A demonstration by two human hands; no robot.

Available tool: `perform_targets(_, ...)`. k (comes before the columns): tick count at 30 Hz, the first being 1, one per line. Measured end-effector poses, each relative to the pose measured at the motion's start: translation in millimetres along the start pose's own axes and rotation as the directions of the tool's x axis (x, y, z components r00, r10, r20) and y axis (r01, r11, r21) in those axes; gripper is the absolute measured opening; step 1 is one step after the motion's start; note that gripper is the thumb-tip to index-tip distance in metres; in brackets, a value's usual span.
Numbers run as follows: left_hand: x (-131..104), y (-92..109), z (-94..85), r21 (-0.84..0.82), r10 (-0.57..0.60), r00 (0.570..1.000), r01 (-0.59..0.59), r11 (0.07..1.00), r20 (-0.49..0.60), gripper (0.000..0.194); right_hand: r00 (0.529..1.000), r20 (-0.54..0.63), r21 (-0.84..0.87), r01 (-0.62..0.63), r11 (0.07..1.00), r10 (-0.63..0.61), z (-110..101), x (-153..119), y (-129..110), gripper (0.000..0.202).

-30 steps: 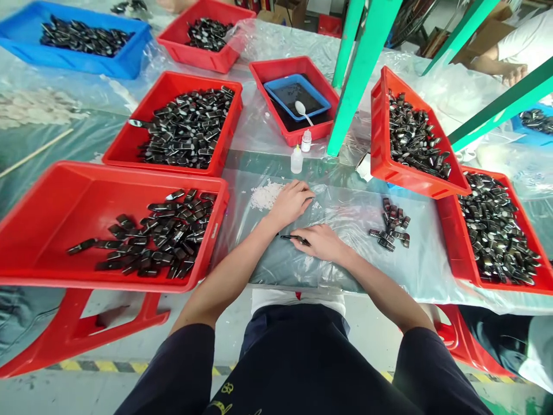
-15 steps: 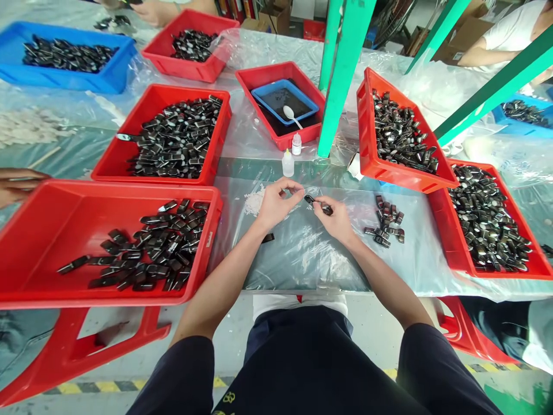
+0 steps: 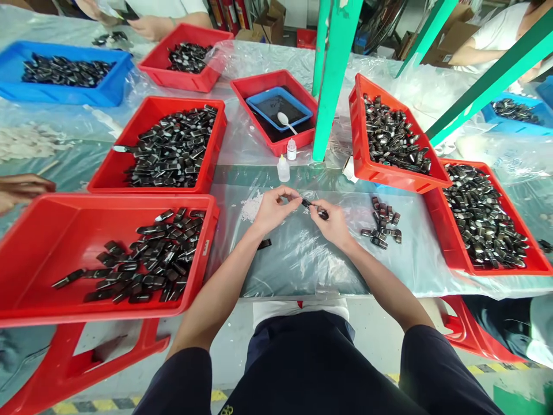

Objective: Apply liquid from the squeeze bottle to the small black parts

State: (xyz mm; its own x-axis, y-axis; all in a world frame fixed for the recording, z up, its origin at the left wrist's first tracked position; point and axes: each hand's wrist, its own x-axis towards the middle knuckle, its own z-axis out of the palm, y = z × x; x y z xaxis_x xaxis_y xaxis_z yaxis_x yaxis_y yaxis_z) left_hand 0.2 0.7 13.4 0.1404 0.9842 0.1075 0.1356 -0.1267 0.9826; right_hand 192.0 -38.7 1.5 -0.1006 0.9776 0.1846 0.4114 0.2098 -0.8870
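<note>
Left hand (image 3: 279, 208): moved right to the tip of the glossy black piece (image 3: 306, 203); fingertips nearly together, grip unclear.
Right hand (image 3: 330, 220): closed around that piece.
Piece: above the worktop (image 3: 302, 268), right of the white flakes (image 3: 249, 207).

The long, flat, grey-green worktable (image 3: 276, 274) extends beneath the grip and is covered by wrinkled, transparent plastic film (image 3: 417, 253), which returns bright highlights on the near side of the grip. A green-painted upright post (image 3: 334, 86) stands beyond the grip, slightly right; a green oblique bar (image 3: 488, 86) is located farther right. Brown cardboard boxes (image 3: 271, 26) are well beyond. Nearer than the grip, below table level: smooth grey floor (image 3: 231, 343), yellow-and-black striped floor marking (image 3: 108, 405), red plastic stools (image 3: 52, 366) at both sides
</note>
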Motion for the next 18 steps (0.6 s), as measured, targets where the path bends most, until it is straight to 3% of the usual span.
perform_targets(11, 0.6, -0.3, -7.1, -0.005, -0.065, 0.997, 0.065, 0.998, 0.041, 0.021, 0.997, 0.072, -0.219, 0.041, 0.975, -0.026, 1.1, -2.0, 6.2, 0.036)
perform_targets(14, -0.2, -2.6, -5.8, 0.02, 0.002, 1.0, -0.002, 1.0, 0.03, 0.019, 0.997, 0.076, -0.249, 0.052, 0.967, -0.034, 1.2, -3.2, 6.5, 0.034)
perform_targets(18, -2.9, -4.8, -1.1, 0.137, 0.183, 0.983, -0.182, 0.974, 0.008, 0.012, 0.998, 0.063, -0.242, 0.043, 0.969, -0.029, -0.1, -3.8, 7.2, 0.033)
